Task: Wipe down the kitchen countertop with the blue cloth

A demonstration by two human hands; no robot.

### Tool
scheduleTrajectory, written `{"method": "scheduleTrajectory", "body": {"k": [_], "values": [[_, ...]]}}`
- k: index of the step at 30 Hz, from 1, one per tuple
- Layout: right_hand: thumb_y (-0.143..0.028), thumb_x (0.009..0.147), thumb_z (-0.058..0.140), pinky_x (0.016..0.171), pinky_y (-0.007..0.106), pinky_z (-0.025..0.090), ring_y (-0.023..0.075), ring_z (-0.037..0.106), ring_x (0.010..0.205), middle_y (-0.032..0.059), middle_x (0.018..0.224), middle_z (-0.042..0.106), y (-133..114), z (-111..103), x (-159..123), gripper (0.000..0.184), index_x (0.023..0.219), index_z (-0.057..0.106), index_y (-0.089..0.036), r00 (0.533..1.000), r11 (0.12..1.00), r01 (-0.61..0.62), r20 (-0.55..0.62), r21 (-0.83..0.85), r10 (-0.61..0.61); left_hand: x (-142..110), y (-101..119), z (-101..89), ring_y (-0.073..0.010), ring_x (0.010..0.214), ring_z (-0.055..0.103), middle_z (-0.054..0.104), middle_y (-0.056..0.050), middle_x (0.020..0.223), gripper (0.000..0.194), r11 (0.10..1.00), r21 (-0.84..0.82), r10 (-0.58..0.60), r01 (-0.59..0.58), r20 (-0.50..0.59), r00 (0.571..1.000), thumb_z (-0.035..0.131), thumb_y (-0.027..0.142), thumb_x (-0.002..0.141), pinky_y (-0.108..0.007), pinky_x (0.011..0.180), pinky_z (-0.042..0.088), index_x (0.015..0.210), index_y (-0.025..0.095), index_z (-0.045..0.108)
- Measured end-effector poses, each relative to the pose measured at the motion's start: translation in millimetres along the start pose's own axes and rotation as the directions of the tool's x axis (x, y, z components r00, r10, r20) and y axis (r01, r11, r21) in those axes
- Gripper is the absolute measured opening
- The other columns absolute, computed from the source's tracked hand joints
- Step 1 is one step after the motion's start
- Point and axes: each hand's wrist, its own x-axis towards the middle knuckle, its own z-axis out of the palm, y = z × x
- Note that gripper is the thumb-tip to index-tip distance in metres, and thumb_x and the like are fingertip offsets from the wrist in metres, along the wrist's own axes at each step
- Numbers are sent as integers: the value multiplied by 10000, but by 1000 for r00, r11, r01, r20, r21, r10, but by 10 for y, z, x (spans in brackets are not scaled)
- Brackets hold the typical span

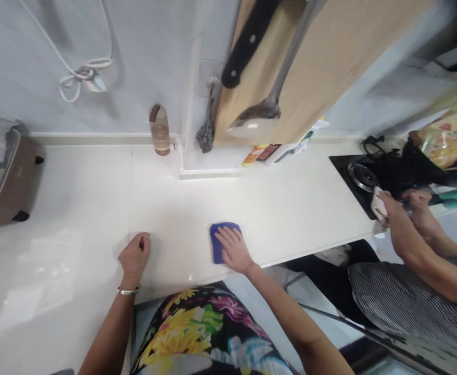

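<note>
My right hand [233, 250] lies flat, fingers spread, on a blue cloth [219, 235] that rests on the white countertop [291, 208] near its front edge. My left hand [135, 256], a bangle on its wrist, rests on the counter to the left with its fingers curled under; nothing shows in it.
A brown appliance [2, 172] stands at far left. A small bottle [160, 130] and a steel scrubber [205, 135] are by the wall. A knife and a ladle hang before a wooden board [330, 57]. At right another person's hands [396, 208] work at a gas hob [359, 177].
</note>
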Motion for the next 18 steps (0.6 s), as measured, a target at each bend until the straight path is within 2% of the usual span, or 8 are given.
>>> {"method": "scheduleTrajectory", "body": {"k": [4, 7, 12, 18], "values": [[-269, 870, 434, 1238, 547, 159, 281, 237, 1498, 74, 1615, 326, -148, 85, 426, 702, 1552, 292, -189, 999, 1000, 24, -41, -12, -25, -17, -56, 27, -148, 757, 619, 752, -33, 964, 310, 999, -28, 28, -28, -5, 1000, 464, 322, 951, -244, 658, 352, 1097, 226, 720], [-269, 866, 437, 1235, 539, 167, 280, 244, 1495, 76, 1606, 341, -164, 117, 731, 697, 1546, 308, -188, 997, 998, 59, -42, -21, -60, -25, -106, 50, -154, 801, 643, 759, -41, 1019, 295, 997, -47, 53, -53, -10, 999, 475, 319, 950, -242, 693, 380, 1081, 219, 719], [-266, 874, 437, 1234, 511, 169, 268, 257, 1487, 73, 1601, 352, -82, 131, 1214, 670, 1532, 336, -189, 997, 997, 64, -33, -32, -65, -21, -143, 54, -157, 830, 659, 760, -37, 1010, 287, 997, -59, 47, -44, 51, 998, 476, 326, 954, -234, 719, 403, 1080, 223, 713], [-268, 881, 436, 1227, 507, 166, 267, 296, 1466, 69, 1575, 395, 111, 148, 1765, 656, 1528, 338, -213, 993, 998, 65, -96, 17, -63, -12, -210, 134, -163, 890, 678, 757, -26, 1101, 292, 999, -44, 23, -20, 73, 997, 483, 318, 943, -232, 744, 435, 1112, 242, 709]]}}
